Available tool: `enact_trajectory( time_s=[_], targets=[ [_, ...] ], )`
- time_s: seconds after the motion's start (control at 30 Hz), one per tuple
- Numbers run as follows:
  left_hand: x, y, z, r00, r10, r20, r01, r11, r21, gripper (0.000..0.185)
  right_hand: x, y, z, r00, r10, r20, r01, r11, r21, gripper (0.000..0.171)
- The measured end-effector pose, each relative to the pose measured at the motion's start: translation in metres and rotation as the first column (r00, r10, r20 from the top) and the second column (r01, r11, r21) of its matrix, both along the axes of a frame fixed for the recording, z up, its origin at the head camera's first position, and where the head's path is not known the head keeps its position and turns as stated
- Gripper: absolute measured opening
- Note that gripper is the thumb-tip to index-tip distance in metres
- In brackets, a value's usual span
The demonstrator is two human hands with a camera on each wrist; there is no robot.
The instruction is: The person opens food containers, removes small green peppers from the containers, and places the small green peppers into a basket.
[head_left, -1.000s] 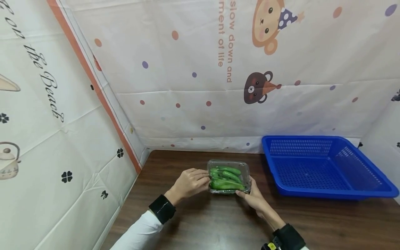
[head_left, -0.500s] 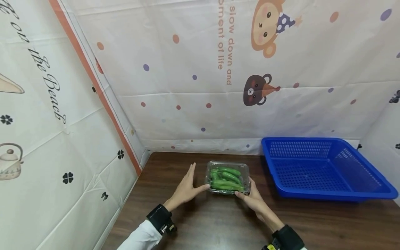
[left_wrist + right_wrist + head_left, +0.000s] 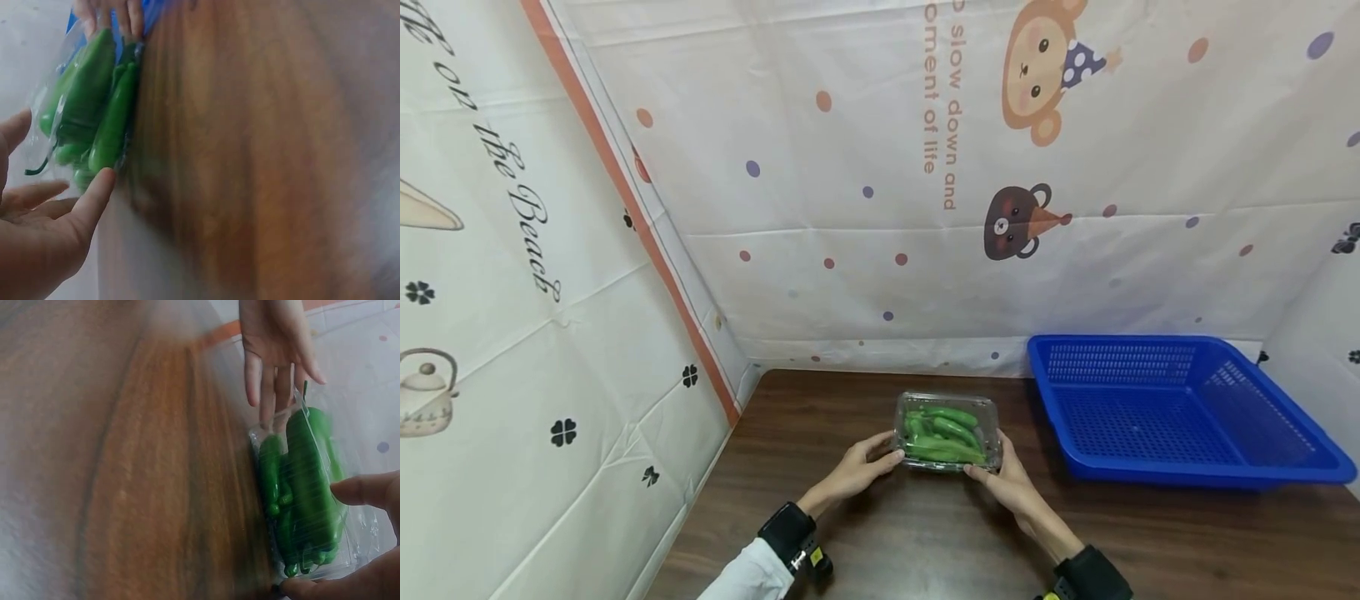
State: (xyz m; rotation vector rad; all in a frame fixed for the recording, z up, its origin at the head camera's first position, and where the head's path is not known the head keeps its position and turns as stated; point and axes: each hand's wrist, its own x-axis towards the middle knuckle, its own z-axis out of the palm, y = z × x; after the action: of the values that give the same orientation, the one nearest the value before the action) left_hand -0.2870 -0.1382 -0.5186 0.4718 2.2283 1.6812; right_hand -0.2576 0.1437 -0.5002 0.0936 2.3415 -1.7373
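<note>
Left hand (image 3: pixel 859 468) touches the box's left near corner, fingers fairly straight | right hand (image 3: pixel 1009 481) pinches its right near corner | clear box of green peppers (image 3: pixel 947 431) sits mid-table (image 3: pixel 865 533), nearer the far edge | blue basket (image 3: pixel 1172 408) just right, at far right corner | bare wood toward near edge and left.

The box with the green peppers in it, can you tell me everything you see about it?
The clear plastic box is a shallow, see-through clamshell with rounded corners, its lid down over several long green peppers lying side by side. It sits flat on the dark wooden table, left of the blue basket and apart from it. The left hand touches its left side with straight fingers, and the right hand grips its near right corner.
</note>
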Motion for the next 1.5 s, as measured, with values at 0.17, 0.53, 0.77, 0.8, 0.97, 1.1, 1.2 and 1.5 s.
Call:
enact_trajectory(
  time_s=[0.17, 0.53, 0.77, 0.8, 0.97, 1.1, 1.2, 1.5],
  targets=[
    [0.004, 0.004, -0.003, 0.998, 0.000, 0.058, -0.004, 0.997, 0.075, 0.068, -0.003, 0.001, 0.000, 1.000, -0.010, -0.018, 0.010, 1.000, 0.020, 0.108],
    [0.003, 0.019, -0.004, 0.976, 0.131, 0.174, -0.172, 0.954, 0.244, 0.065, -0.003, 0.009, 0.002, 0.923, 0.110, -0.370, 0.011, 0.951, 0.309, 0.126],
    [0.000, 0.021, -0.009, 0.970, 0.130, 0.205, -0.182, 0.949, 0.259, 0.070, -0.005, 0.015, 0.019, 0.661, 0.241, -0.711, 0.169, 0.875, 0.454, 0.096],
    [0.000, 0.021, -0.009, 0.969, 0.127, 0.211, -0.181, 0.949, 0.260, 0.071, -0.006, 0.016, 0.024, 0.632, 0.261, -0.730, 0.185, 0.864, 0.469, 0.092],
    [-0.004, 0.021, -0.009, 0.967, 0.131, 0.219, -0.186, 0.949, 0.253, 0.071, -0.015, 0.016, 0.050, 0.566, 0.345, -0.749, 0.210, 0.818, 0.536, 0.083],
    [-0.005, 0.018, -0.007, 0.967, 0.154, 0.203, -0.204, 0.945, 0.254, 0.069, -0.024, 0.013, 0.067, 0.579, 0.427, -0.695, 0.155, 0.779, 0.608, 0.078],
    [-0.004, 0.015, -0.008, 0.966, 0.162, 0.204, -0.211, 0.946, 0.246, 0.070, -0.026, 0.010, 0.071, 0.610, 0.482, -0.629, 0.102, 0.740, 0.665, 0.071],
    [0.000, 0.019, -0.009, 0.963, 0.136, 0.231, -0.188, 0.957, 0.220, 0.072, -0.017, 0.019, 0.047, 0.707, 0.543, -0.453, -0.090, 0.705, 0.704, 0.032]
  ],
)
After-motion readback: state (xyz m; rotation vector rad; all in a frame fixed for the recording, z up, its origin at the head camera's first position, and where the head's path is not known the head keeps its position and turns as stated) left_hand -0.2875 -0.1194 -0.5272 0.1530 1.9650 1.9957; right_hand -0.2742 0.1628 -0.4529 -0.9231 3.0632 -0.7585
